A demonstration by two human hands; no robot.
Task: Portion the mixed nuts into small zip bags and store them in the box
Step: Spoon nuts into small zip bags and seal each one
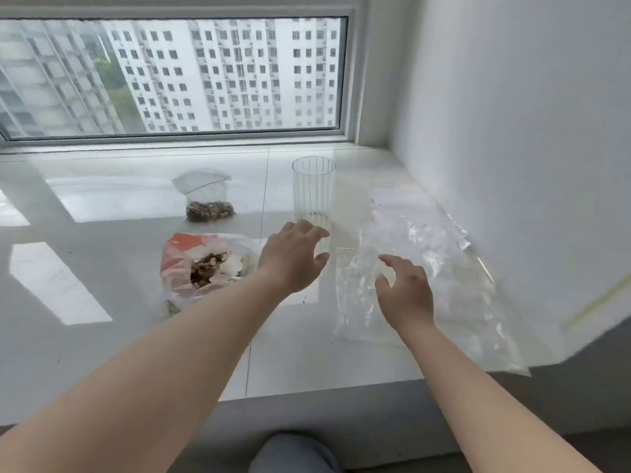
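Note:
A large orange-and-clear bag of mixed nuts lies open on the white sill. Behind it stands a small zip bag with nuts in its bottom. A tall clear ribbed glass stands in the middle. My left hand hovers just in front of the glass's base, fingers spread and relaxed, holding nothing. To the right lies a heap of empty clear zip bags. My right hand is over the near part of that heap, fingers loosely bent, not gripping any bag. No box is in view.
The white wall rises close on the right of the bags. The window closes off the back of the sill. The sill's front edge runs just below my forearms. A knee shows at the bottom.

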